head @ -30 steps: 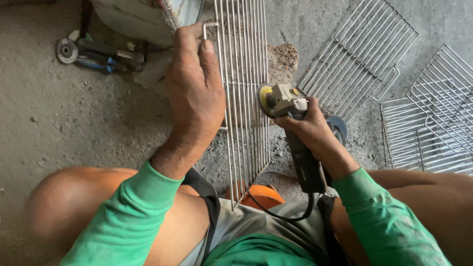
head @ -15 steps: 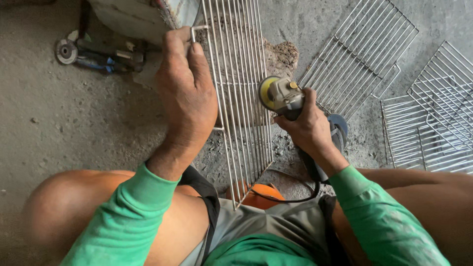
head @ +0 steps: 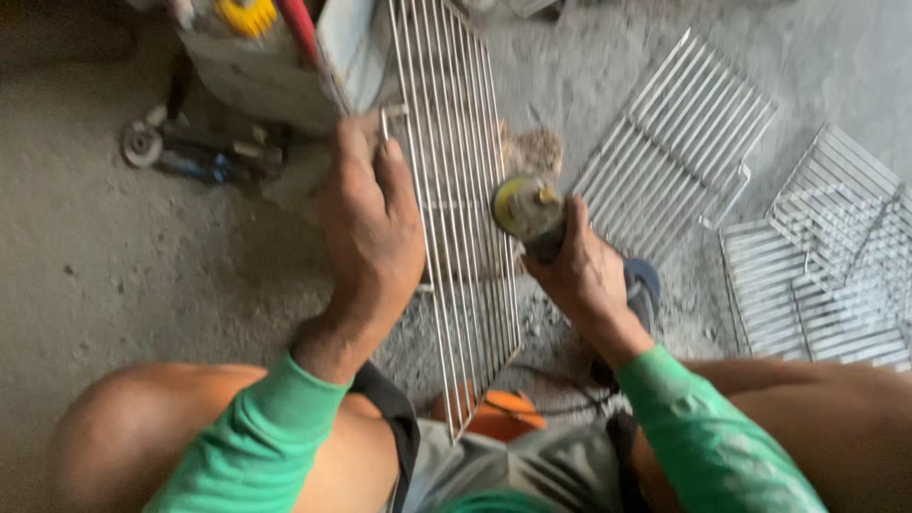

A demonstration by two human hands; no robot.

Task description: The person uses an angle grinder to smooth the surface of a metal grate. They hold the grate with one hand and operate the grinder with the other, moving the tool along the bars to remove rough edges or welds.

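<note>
Left hand (head: pixel 370 228) clamps the wire rack (head: pixel 456 190), right hand (head: pixel 579 275) grips the grinder (head: pixel 527 209); grinding underway, steady disc contact needed.

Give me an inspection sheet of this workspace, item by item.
Surface: rough grey concrete floor, dusty.
Job's things: wire grill rack held tilted; angle grinder with its yellow disc at the rack's right edge.
Clutter: second grinder lying on the floor at left; loose wire racks and a stack of them at right; box of tools at top.
Grippers: left hand grips the rack's left side; right hand holds the grinder's body.
Cables: dark cord by the lap.
Surroundings: bare knees, green sleeves; an orange object near the lap.
</note>
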